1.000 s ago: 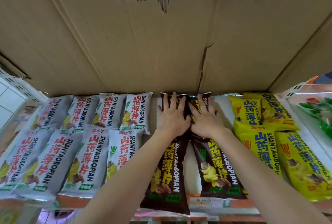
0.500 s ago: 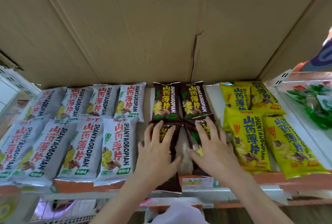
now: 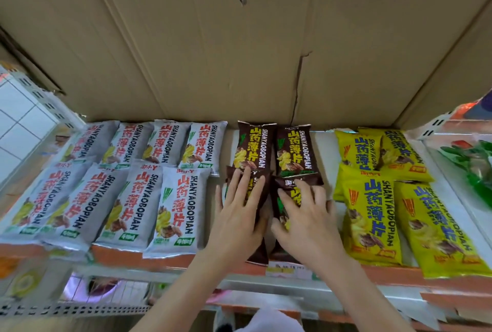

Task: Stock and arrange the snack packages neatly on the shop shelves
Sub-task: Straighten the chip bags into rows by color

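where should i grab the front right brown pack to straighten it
Take the front right brown pack by its two long edges near the middle, coming from above and the shelf front. It lies flat and lengthwise, its far end overlapping the rear brown pack, so pinching an end would drag that one.

glossy plastic snack pkgs [image 3: 183,206], matt rough cardboard backing [image 3: 213,65], white metal shelf [image 3: 323,156]

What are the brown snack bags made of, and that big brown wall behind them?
The brown snack bags look like thin plastic film, slightly glossy, with crimped sealed ends and soft wrinkles. The wall behind looks like corrugated cardboard: matte tan, creased, split by a crack, with wavy ribs showing at its torn top edge.
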`<state>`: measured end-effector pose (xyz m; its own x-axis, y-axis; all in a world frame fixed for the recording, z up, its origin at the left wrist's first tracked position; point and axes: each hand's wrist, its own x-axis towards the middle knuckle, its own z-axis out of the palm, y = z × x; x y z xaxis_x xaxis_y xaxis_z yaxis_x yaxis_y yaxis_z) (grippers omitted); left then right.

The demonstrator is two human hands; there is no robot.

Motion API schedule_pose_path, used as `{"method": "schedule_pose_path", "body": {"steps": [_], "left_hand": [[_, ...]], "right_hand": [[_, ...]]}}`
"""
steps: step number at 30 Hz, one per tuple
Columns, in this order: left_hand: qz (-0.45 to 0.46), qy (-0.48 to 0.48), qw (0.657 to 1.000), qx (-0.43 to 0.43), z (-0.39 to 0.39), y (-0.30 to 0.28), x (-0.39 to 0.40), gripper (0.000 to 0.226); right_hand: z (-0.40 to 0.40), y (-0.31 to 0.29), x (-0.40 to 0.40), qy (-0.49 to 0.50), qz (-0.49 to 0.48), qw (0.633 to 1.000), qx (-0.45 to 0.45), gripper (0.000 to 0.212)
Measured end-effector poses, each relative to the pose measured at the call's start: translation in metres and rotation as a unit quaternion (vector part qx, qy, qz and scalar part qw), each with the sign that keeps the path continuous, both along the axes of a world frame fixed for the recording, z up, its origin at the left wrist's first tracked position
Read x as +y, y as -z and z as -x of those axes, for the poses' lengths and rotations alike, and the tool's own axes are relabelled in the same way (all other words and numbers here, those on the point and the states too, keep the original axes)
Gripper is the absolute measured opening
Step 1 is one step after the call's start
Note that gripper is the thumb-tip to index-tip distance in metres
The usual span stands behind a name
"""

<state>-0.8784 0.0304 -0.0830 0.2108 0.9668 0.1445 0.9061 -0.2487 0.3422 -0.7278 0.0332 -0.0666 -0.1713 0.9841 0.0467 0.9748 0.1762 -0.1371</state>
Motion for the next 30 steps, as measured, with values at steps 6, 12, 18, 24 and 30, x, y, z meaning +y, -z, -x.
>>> {"method": "schedule_pose_path", "body": {"steps": [6,12,18,24,30], "left_hand": [[-0.005,-0.013,0.999,0.031,-0.002,0.002,-0.003,0.074],[0.019,-0.01,0.999,0.044,-0.004,0.003,0.0,0.08],[0.074,0.004,0.993,0.092,-0.004,0.003,0.002,0.091],[0.102,0.029,0.989,0.101,-0.001,-0.003,0.005,0.097],[-0.02,0.071,0.996,0.049,-0.005,-0.002,-0.019,0.056]], "right_hand": [[-0.015,0.013,0.015,-0.067,0.042,0.996,0.048,0.063],[-0.013,0.023,0.023,-0.122,0.061,0.991,-0.002,0.069],[0.001,0.021,0.03,-0.087,0.049,0.995,-0.007,0.069],[0.002,0.015,0.024,-0.037,0.006,0.999,0.035,0.064],[0.005,0.017,0.02,-0.044,0.001,0.999,0.013,0.059]]}}
